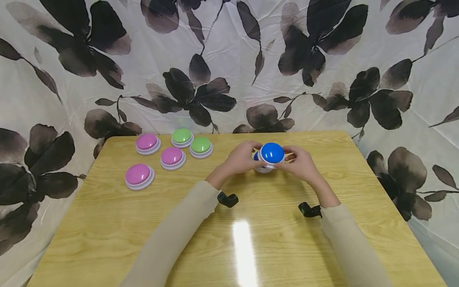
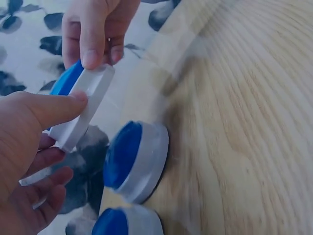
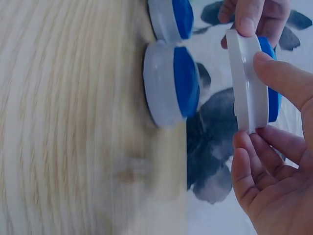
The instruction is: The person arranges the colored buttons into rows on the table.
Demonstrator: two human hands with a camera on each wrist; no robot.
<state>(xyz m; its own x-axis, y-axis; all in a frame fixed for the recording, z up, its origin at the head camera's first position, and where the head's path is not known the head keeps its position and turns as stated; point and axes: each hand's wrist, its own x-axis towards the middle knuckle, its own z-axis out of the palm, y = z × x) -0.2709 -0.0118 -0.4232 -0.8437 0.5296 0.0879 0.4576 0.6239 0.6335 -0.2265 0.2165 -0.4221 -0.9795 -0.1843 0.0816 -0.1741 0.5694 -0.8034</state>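
Note:
A round push button with a glossy blue dome and white base is held up off the table between two hands. My left hand pinches its left edge, the thumb lying along the white rim. On the opposite edge my right hand grips it, thumb on the rim and fingers curled beneath. Two more blue push buttons stand on the table below, a nearer one and another beside it in the right wrist view. From the head view, the hands and raised button mostly cover them.
To the left on the wooden table are three pink push buttons, one of them closest to the front, and two green push buttons, one near the left hand. A floral cloth hangs behind the table's back edge.

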